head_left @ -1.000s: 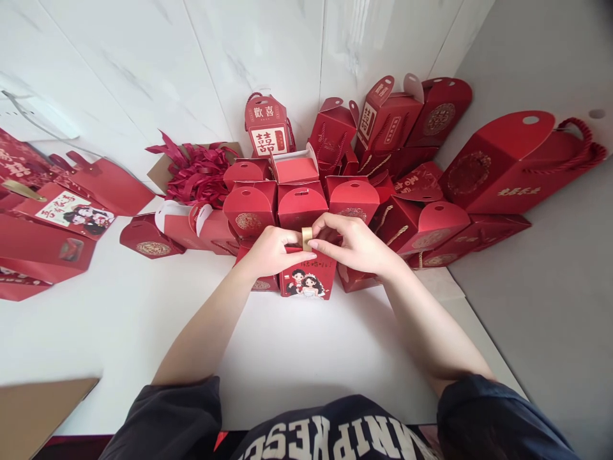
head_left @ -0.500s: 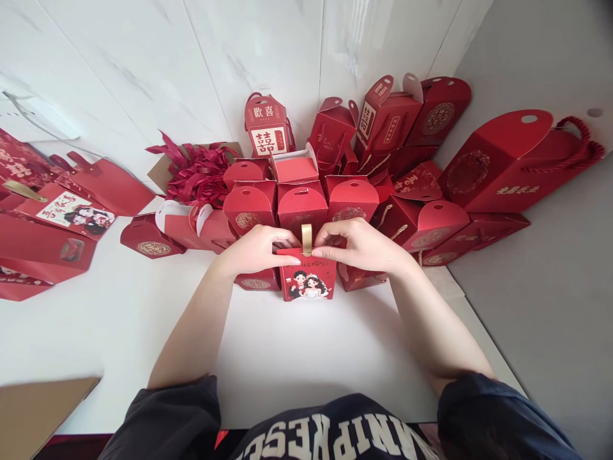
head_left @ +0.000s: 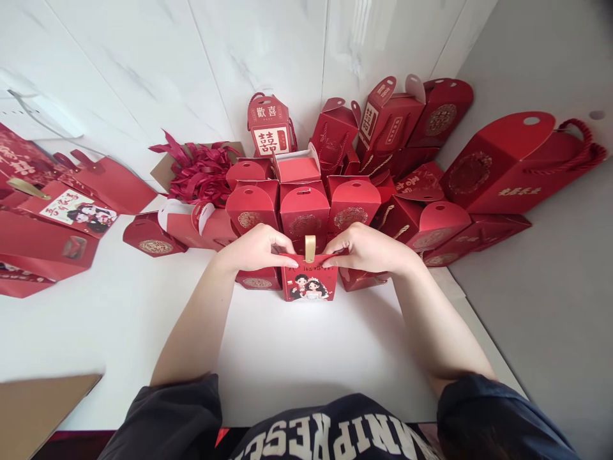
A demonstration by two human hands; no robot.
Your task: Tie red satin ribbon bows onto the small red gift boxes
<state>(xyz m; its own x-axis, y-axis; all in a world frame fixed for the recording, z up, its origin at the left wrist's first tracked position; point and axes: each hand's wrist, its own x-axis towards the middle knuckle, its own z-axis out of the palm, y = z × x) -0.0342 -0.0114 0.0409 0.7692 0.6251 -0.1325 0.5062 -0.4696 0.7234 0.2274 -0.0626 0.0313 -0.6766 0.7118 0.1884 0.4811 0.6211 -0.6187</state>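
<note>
A small red gift box (head_left: 310, 286) with a cartoon couple in wedding clothes on its front stands upright on the white table, close against the stacked boxes behind it. A gold ribbon loop (head_left: 310, 248) sticks up from its top edge. My left hand (head_left: 261, 249) pinches the top left corner, thumb in front and fingers behind. On the top right corner my right hand (head_left: 364, 249) has the same grip. The box's back and the fingertips behind it are hidden.
Many red gift boxes (head_left: 304, 206) are stacked beyond my hands. Dark red ribbons (head_left: 201, 172) lie in a cardboard box. More red bags (head_left: 43, 236) stand at the left. A brown cardboard piece (head_left: 45, 406) lies front left, and a grey wall (head_left: 550, 300) rises at the right.
Both hands have spread slightly apart from the ribbon loop toward the box's corners. The box stays in place, and the whole view has shifted a little.
</note>
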